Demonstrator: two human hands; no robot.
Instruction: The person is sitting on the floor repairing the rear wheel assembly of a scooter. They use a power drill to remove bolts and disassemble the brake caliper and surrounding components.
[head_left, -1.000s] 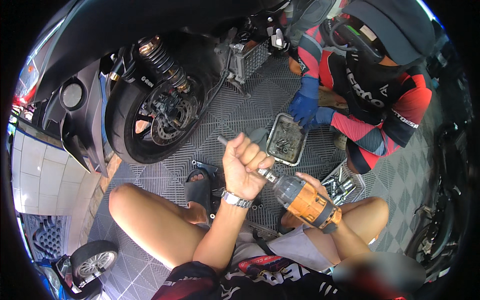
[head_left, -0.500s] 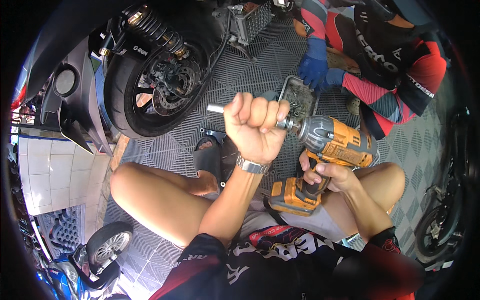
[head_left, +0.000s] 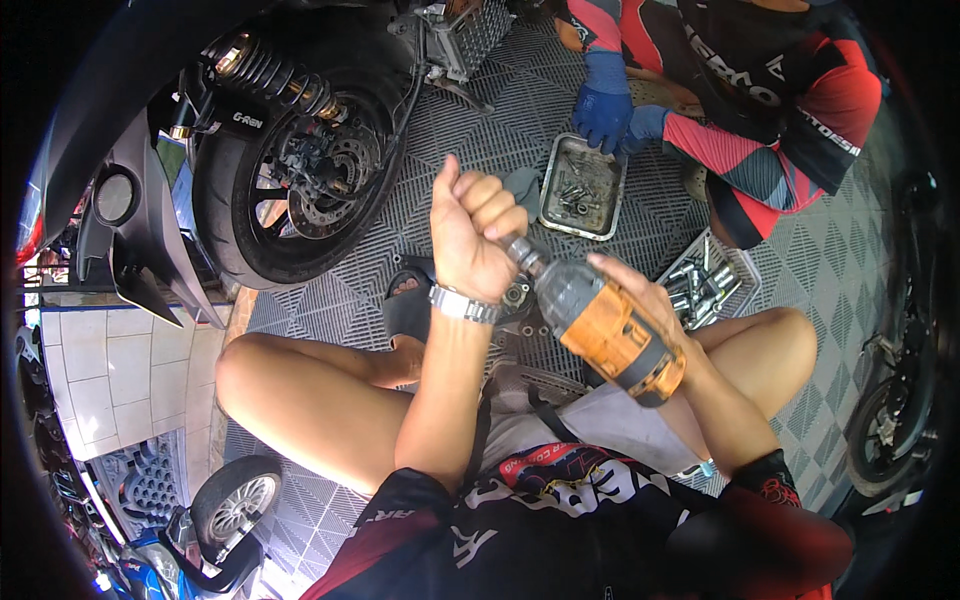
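Note:
An orange and black cordless impact wrench (head_left: 610,330) is held over my lap, its nose tilted up toward my left hand. My right hand (head_left: 650,305) grips it from the far side; the handle and battery are hidden behind the tool's body. My left hand (head_left: 478,235) is closed in a fist at the nose, thumb sticking up. A metal shaft (head_left: 527,255) runs from the nose into that fist; the rest of it is hidden by my fingers. A watch (head_left: 465,304) is on my left wrist.
A shallow metal tray (head_left: 600,234) holds several small metal parts, with another person's blue-gloved hands (head_left: 604,115) at its far edge. A basket of sockets (head_left: 712,280) stands by my right knee. A motorcycle wheel (head_left: 225,190) is at the left; a detached wheel (head_left: 235,500) lies lower left.
The wrench has swung from lying sideways to pointing up and left, its battery now out of sight. My left hand has turned, and the silver shaft end no longer shows beyond the fist.

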